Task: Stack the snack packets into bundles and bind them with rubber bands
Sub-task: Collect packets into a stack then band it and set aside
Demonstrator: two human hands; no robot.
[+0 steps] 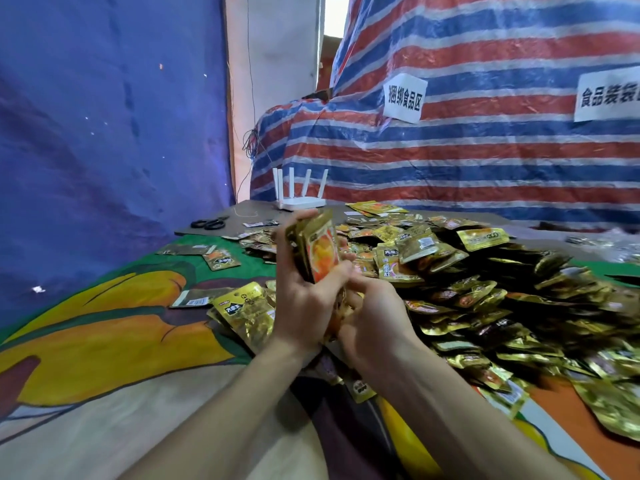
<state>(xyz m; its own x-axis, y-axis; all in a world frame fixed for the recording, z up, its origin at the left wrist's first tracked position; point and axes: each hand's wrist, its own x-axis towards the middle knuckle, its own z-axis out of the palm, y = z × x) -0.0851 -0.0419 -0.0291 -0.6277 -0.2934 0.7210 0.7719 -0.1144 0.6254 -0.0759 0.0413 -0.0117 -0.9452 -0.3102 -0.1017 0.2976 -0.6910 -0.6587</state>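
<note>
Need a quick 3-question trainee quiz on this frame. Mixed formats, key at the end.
1. True or false: the left hand holds the stack of packets upright.
2. The white router stands: A) in front of the striped tarp; B) on top of the packets; C) in a hand.
3. Fill in: the loose packet pile lies to the ___ of the hands.

Key: 1 true; 2 A; 3 right.
</note>
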